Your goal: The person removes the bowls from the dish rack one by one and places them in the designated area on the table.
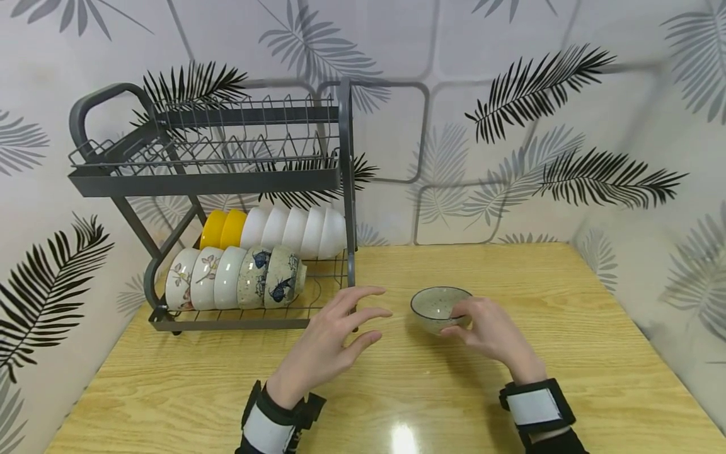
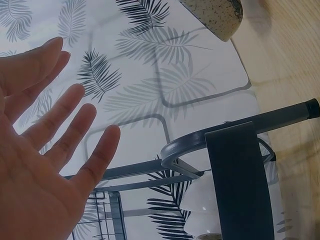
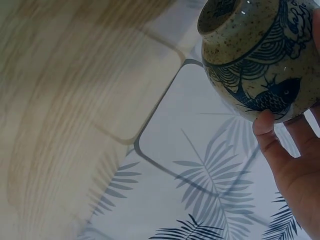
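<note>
A speckled bowl (image 1: 433,304) with a dark rim and a blue fish pattern is held by my right hand (image 1: 492,331), thumb outside and fingers over the rim. In the right wrist view the bowl (image 3: 260,60) appears close up, its foot and painted fish showing. To the left of it, my left hand (image 1: 331,337) hovers with spread fingers and holds nothing, near the right front corner of the dish rack (image 1: 227,325). The left wrist view shows the left hand (image 2: 45,150) with an empty palm, and part of the bowl (image 2: 220,17) at the top.
On the rack's lower tier, patterned bowls (image 1: 252,277) stand on edge in the front row. White bowls (image 1: 295,232) and yellow bowls (image 1: 223,228) line the back row. Above them is a wire upper tier (image 1: 227,142). The wooden table (image 1: 567,353) meets a leaf-patterned wall (image 1: 510,157).
</note>
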`<state>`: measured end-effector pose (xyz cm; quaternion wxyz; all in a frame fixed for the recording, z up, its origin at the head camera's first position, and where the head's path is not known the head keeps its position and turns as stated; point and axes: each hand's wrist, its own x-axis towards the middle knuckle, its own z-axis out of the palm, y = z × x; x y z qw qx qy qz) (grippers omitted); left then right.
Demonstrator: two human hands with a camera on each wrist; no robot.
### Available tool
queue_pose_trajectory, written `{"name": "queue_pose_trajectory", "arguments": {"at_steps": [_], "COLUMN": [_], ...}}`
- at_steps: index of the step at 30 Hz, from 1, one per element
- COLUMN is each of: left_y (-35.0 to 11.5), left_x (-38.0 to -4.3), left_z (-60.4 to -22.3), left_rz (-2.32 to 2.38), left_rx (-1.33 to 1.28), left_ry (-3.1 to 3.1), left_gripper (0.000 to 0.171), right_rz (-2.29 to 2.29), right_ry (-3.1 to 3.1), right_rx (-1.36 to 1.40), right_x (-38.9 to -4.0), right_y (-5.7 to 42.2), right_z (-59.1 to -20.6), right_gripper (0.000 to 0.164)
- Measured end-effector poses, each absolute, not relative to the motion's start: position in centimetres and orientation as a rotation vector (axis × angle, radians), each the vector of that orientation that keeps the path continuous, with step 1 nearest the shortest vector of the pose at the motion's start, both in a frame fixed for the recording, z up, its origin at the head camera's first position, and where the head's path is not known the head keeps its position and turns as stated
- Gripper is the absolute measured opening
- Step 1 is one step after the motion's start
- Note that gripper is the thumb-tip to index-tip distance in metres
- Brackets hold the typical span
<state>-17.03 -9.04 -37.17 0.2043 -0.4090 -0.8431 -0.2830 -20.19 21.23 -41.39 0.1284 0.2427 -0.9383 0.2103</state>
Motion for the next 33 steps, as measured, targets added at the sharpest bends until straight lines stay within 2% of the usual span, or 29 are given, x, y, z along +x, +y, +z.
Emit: {"name": "queue_pose_trajectory", "arguments": {"at_steps": [14, 21, 33], "left_y": [-9.1, -9.2, -9.3], "left_x": [-17.0, -16.9, -17.0], "left_z": [-37.1, -37.2, -37.2], "left_rz": [-0.818, -0.818, -0.82], "left_rx": [-1.148, -1.153, -1.136], "left_ry": [-2.37, -2.377, -2.401], "left_gripper": [0.027, 0.027, 0.028], "right_rz": [0.676, 0.638, 0.599], "right_ry": [-2.818, -2.843, -2.877], "right_rx": [0.598, 0.545, 0.51], "right_x": [-20.7, -20.9, -21.2], "right_y": [22.2, 22.7, 22.8], "right_z": [-41.7, -42.2, -42.6], "right_gripper": [0.017, 0.032, 0.018]}}
